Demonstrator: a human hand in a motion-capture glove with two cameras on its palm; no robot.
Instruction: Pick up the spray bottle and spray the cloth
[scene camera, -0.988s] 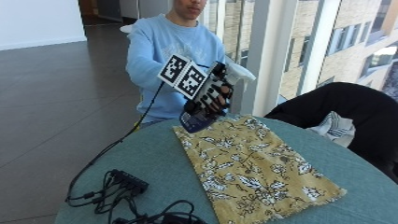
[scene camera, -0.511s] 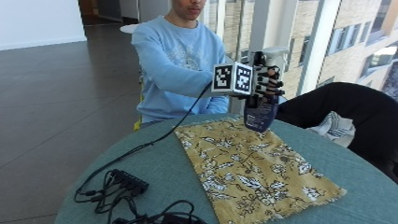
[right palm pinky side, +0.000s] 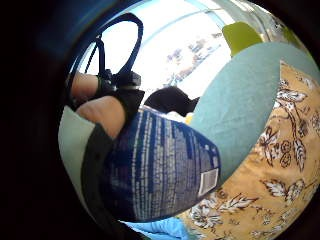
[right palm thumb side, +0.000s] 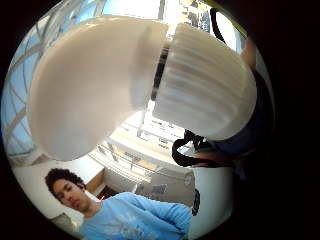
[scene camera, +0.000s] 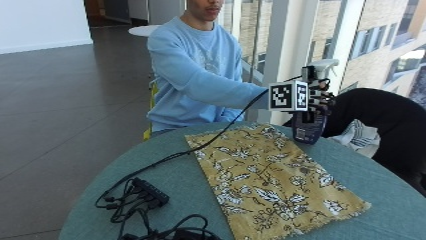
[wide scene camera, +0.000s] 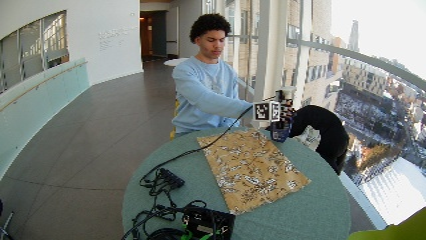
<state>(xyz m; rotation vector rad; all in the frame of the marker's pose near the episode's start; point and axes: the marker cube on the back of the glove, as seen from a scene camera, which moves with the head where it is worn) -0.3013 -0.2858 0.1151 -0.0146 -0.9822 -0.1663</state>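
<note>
Holding the spray bottle (scene camera: 308, 127) upright, the gloved right hand (scene camera: 318, 99) keeps its grip curled round the neck above the far right edge of the cloth (scene camera: 274, 176), probably to aim the nozzle.

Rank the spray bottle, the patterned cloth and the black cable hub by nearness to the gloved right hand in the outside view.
1. Spray bottle: gripped in the right hand, above the table's far edge.
2. Patterned cloth: flat on the table, beside and below the hand.
3. Black cable hub: near the table's opposite edge.

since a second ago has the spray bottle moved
Yes. The spray bottle, held in the gloved right hand, went from over the cloth's near corner by the person's chest out to the far corner, toward the window side.
</note>
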